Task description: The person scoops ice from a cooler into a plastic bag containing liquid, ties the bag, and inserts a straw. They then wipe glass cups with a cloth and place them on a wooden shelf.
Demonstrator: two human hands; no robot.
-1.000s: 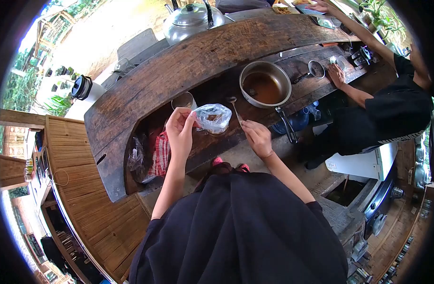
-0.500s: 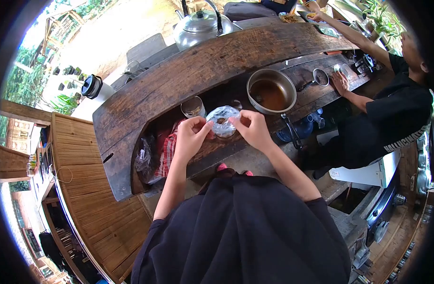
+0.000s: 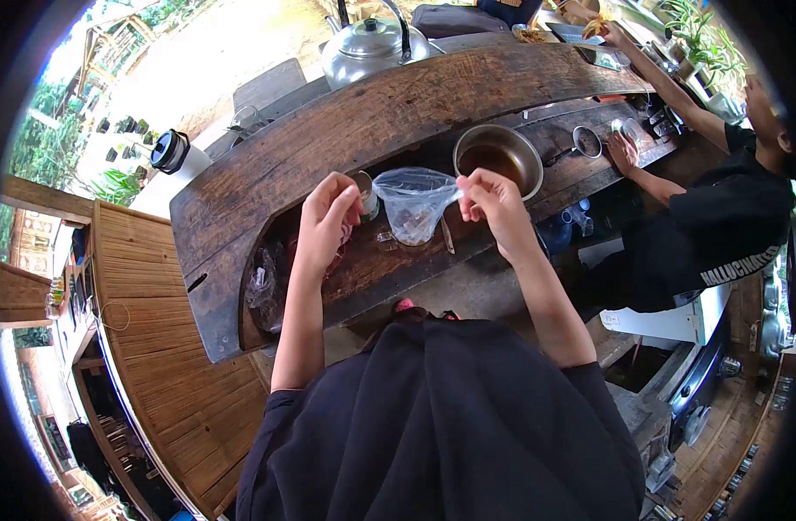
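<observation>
My left hand (image 3: 330, 213) and my right hand (image 3: 495, 207) are raised over the dark wooden counter, thumbs pressed to fingers. Stretched between them is a clear plastic bag (image 3: 413, 201), its mouth spread wide and its body hanging down. The right fingers pinch its right edge; the left fingertips are at its left side. Partly behind my left hand stands a can (image 3: 366, 193). A spoon (image 3: 447, 236) lies just right of the bag. Behind my right hand, a metal pot (image 3: 524, 156) holds brown liquid.
A large kettle (image 3: 368, 52) stands behind the raised wooden ledge (image 3: 328, 139). To the right, a person in a dark shirt (image 3: 719, 217) leans over the counter near a small pan (image 3: 586, 141). Crumpled plastic (image 3: 261, 291) lies at the left end. A white container (image 3: 177, 154) stands beyond.
My hands have moved apart and the bunched bag is now spread open, hanging between them. The spoon now shows beside it. The other person's far arm has shifted slightly.
</observation>
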